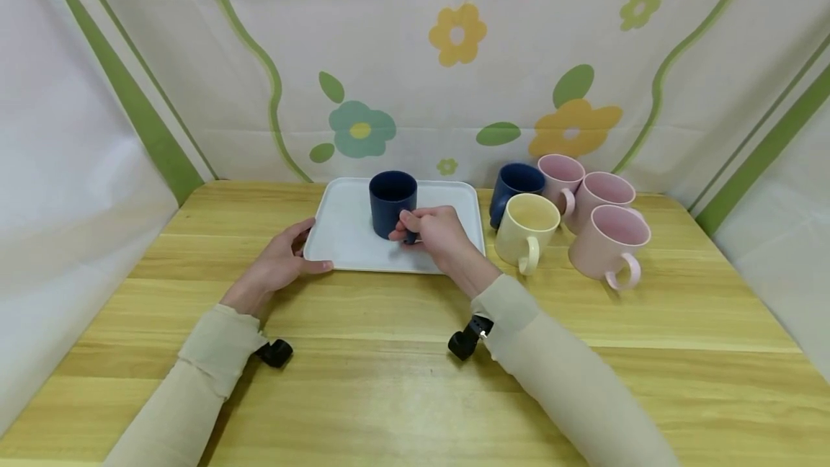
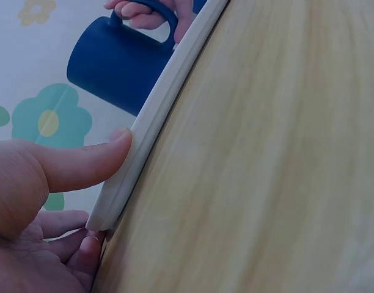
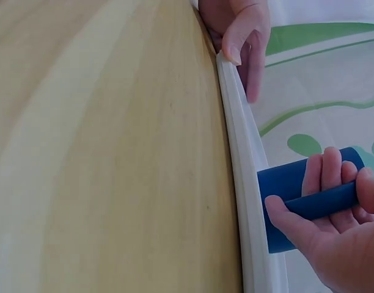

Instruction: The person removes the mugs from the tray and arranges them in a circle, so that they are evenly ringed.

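A dark blue mug [image 1: 392,204] stands upright over the white tray [image 1: 350,247], left of its middle. My right hand [image 1: 441,233] holds this mug by its handle, fingers through the loop, as the right wrist view shows with the mug [image 3: 278,177]. At the tray's front left corner my left hand [image 1: 282,258] grips the edge. Its thumb lies on the front rim and the other fingers are at the left side, partly hidden. In the left wrist view the thumb of the left hand [image 2: 58,177] touches the tray rim [image 2: 153,116].
Right of the tray, several mugs stand close together: a second dark blue mug [image 1: 519,180], a cream mug [image 1: 521,233] in front of it, and pink mugs [image 1: 599,247] farther right. The wooden table [image 1: 382,380] meets a flowered curtain [image 1: 402,56] behind.
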`<state>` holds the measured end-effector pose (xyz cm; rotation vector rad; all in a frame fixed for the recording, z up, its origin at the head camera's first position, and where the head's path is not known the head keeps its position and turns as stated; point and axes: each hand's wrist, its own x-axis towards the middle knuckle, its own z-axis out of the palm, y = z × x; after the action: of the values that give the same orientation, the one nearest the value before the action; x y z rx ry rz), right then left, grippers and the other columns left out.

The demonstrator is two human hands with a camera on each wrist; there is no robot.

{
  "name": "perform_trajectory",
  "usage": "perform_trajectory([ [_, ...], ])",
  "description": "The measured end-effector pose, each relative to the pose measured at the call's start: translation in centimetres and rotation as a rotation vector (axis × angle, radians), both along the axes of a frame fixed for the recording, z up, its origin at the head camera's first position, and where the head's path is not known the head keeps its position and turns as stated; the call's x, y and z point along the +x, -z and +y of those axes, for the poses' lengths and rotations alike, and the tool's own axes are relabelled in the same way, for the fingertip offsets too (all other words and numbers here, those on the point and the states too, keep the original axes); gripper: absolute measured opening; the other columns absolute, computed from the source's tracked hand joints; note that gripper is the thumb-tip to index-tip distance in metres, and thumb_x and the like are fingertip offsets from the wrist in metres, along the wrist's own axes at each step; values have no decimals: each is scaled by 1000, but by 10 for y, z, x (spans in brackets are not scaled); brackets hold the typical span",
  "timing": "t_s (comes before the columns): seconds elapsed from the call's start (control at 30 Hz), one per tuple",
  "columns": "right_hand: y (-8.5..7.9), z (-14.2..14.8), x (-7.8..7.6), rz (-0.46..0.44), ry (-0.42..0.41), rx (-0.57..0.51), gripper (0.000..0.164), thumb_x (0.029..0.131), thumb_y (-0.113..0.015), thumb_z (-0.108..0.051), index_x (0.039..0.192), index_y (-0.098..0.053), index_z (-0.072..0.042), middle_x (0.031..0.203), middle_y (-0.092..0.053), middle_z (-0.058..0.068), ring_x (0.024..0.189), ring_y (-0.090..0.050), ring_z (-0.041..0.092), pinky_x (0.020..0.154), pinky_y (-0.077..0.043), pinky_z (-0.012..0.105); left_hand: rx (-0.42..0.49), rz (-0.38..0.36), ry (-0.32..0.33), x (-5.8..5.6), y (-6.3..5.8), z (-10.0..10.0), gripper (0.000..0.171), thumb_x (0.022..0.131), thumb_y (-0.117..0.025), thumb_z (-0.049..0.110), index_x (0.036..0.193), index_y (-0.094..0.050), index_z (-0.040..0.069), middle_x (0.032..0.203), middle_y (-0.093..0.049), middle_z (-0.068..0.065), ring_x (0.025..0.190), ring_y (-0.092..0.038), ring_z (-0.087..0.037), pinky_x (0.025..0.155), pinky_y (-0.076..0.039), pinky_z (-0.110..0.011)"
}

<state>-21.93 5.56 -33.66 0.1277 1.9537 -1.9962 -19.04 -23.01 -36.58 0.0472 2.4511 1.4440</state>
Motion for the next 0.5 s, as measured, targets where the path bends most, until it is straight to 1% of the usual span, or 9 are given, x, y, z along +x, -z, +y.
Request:
perform_trajectory([
  [0.13, -2, 5, 9, 5, -2, -20, 29, 109, -61, -19, 110, -74, 6, 86, -76, 5, 86, -78, 14, 104, -57, 47, -2, 8, 2, 0, 1, -3, 107, 95, -82, 17, 171, -8, 6, 174, -24, -24, 154, -34, -43, 126, -32, -57],
  [0.27, -5, 12, 20, 27, -13, -26, 29, 109, -60, -18, 107, -72, 8, 84, -76, 4, 87, -77, 14, 103, -58, 48, -4, 16, 4, 1, 0, -6, 108, 94, -82, 18, 172, -7, 7, 174, -23, -25, 154, -34, -44, 124, -34, -58],
  [0.5, -12, 35, 39, 67, -22, -18, 27, 109, -59, -15, 102, -72, 7, 82, -76, 2, 87, -77, 13, 99, -62, 43, 8, 3, 1, 0, 1, -3, 108, 94, -82, 17, 172, -8, 8, 174, -25, -23, 153, -35, -43, 125, -33, -56],
])
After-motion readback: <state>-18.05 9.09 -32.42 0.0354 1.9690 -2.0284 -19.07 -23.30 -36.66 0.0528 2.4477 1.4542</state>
